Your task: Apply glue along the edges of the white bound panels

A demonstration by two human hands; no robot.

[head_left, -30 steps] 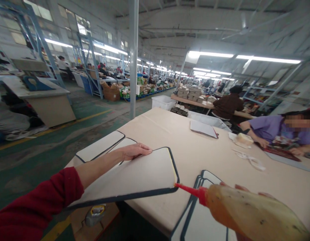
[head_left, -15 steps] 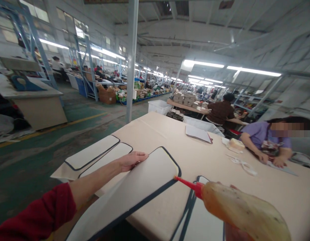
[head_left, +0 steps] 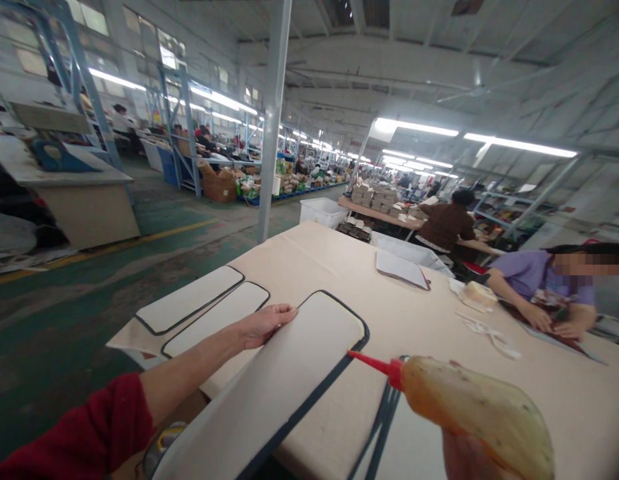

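Note:
My left hand [head_left: 270, 325] pinches the left edge of a long white panel [head_left: 309, 347] with dark blue edging and rounded corners. The panel's near part bends down past the table edge. In my right hand [head_left: 467, 457] is a glue bottle [head_left: 474, 407], tilted on its side, amber and translucent, with a red nozzle. Its tip touches or hovers just over the panel's right border, below the far corner; I cannot tell which. A thin yellowish line runs along the inside of that corner's edging. Most of my right hand is hidden behind the bottle.
Two similar edged panels [head_left: 192, 300] lie at the table's left, and another [head_left: 409, 433] lies partly under the bottle. The cream table [head_left: 329, 253] also bears a clipboard [head_left: 402, 269], a yellowish block [head_left: 478, 295] and white strips [head_left: 492, 333]. A co-worker in purple [head_left: 527, 273] works at the right.
The nozzle tip has moved a little down the panel's right border, away from the corner. My left hand keeps its pinch. The whole view has shifted slightly.

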